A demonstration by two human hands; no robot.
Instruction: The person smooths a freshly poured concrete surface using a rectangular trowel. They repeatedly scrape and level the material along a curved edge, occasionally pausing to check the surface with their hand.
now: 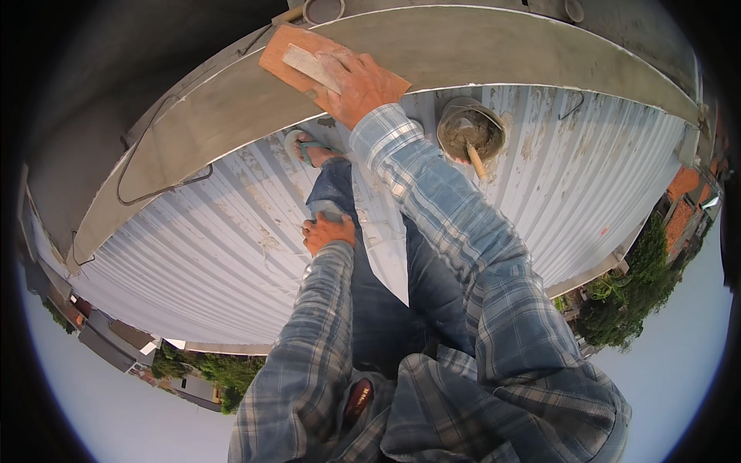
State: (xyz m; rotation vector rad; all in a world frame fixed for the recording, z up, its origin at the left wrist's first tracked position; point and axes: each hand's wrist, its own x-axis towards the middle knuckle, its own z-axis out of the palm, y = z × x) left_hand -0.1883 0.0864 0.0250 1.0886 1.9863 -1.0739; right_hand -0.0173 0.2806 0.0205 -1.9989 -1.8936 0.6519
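My right hand (360,83) is closed around the pale handle of a wooden plastering float (287,48). The float's flat orange-brown board lies against the grey plastered band (478,46) that curves across the top of the view. My left hand (327,231) rests on my bent knee, its fingers curled over the jeans. To the right of my right forearm stands a bucket (443,137) of wet grey mortar (485,128). A trowel with a wooden handle (476,160) stands in the mortar, its blade mostly sunk out of sight.
I am over a white corrugated metal roof (231,231) with mortar splashes. Bent metal rods (166,190) stick out at the left, and another small one (572,106) lies at the right. A round container (323,11) sits beyond the band. Trees (629,285) and rooftops lie past the roof's edge.
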